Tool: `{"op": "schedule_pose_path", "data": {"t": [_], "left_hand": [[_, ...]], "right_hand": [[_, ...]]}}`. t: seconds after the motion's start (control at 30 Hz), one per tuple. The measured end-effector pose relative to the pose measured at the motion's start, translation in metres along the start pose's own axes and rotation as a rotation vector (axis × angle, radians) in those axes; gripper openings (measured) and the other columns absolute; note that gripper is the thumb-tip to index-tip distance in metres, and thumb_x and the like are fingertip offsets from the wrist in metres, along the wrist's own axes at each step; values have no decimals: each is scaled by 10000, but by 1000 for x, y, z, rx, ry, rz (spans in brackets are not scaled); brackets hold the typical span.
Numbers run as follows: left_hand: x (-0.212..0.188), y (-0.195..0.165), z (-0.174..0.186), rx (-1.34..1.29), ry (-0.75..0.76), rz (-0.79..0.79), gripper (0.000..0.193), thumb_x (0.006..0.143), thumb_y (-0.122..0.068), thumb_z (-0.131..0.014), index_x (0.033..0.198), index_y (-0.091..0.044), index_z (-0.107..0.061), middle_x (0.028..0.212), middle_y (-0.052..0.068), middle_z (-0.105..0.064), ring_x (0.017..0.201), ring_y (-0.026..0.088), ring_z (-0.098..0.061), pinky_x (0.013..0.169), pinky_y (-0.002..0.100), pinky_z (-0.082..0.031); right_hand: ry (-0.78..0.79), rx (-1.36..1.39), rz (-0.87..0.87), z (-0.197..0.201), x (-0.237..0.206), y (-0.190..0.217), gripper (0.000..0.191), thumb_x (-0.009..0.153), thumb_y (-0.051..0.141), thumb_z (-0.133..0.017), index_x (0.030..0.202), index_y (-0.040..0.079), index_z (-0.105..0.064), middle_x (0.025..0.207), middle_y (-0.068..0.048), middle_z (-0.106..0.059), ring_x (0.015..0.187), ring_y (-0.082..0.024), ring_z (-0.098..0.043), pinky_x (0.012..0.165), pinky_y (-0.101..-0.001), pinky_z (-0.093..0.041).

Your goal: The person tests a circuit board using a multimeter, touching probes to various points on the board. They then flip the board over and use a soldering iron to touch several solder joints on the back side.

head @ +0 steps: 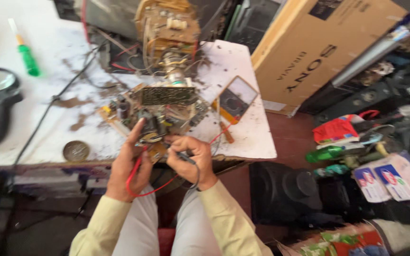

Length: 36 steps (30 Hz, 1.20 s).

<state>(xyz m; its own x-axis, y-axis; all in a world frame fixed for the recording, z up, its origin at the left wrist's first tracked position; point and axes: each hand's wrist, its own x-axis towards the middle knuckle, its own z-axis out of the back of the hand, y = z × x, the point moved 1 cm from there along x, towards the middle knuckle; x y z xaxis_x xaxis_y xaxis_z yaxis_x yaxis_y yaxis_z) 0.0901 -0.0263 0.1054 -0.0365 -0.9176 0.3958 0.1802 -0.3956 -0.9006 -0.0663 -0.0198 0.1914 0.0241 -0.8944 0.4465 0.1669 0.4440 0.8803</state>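
The right hand (189, 156) pinches a black probe (182, 155) in a closed grip; the left hand (130, 159) holds the red lead (138, 182), its forefinger pressed on the circuit board (155, 116) at the near edge of the desk (243, 137). Steady tips matter here: each probe should touch one solder point only. The yellow multimeter (235, 99) lies just right of the board.

A single head-worn camera looks steeply down from close above the seated person's lap, facing forward over the near edge of the white table (243, 142), floor clutter at right.
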Motion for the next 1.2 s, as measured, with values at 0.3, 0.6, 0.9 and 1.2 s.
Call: {"op": "schedule_pose_path", "data": {"t": [0.3, 0.6, 0.9, 1.2], "left_hand": [[3, 1, -5, 66, -21, -46, 613, 926, 55, -554, 1516, -50, -425, 978, 138, -687, 718, 148, -658, 703, 276, -556], [2, -3, -3, -3, -10, -33, 730, 869, 88, -522, 1565, -96, -400, 994, 96, -716, 663, 129, -593, 661, 280, -528], [3, 2, -2, -207, -6, -264, 301, 957, 105, -473, 1247, 57, -407, 1621, 293, -407, 1171, 222, -639, 973, 314, -569], [4, 9, -6, -279, -25, -304, 84, 1025, 84, -427, 1061, 42, -363, 1624, 323, -357, 1377, 323, -596, 1067, 380, -571]], "right_hand": [[22, -1, 46, 1, 8, 22, 197, 862, -77, -720, 830, 30, -557, 894, -82, -720, 1104, -264, -750, 907, -339, -598], [29, 39, 20, 5, -2, -7, 166, 858, -69, -726, 853, 12, -580, 945, -96, -718, 1066, -213, -727, 902, -322, -580], [5, -41, 25, 11, -17, -44, 155, 857, -83, -721, 837, 8, -596, 961, -112, -747, 1062, -200, -743, 869, -292, -589], [2, -47, -7, 13, -20, -50, 134, 850, -77, -716, 839, 2, -609, 1000, -153, -767, 1013, -174, -738, 823, -280, -597]]}}
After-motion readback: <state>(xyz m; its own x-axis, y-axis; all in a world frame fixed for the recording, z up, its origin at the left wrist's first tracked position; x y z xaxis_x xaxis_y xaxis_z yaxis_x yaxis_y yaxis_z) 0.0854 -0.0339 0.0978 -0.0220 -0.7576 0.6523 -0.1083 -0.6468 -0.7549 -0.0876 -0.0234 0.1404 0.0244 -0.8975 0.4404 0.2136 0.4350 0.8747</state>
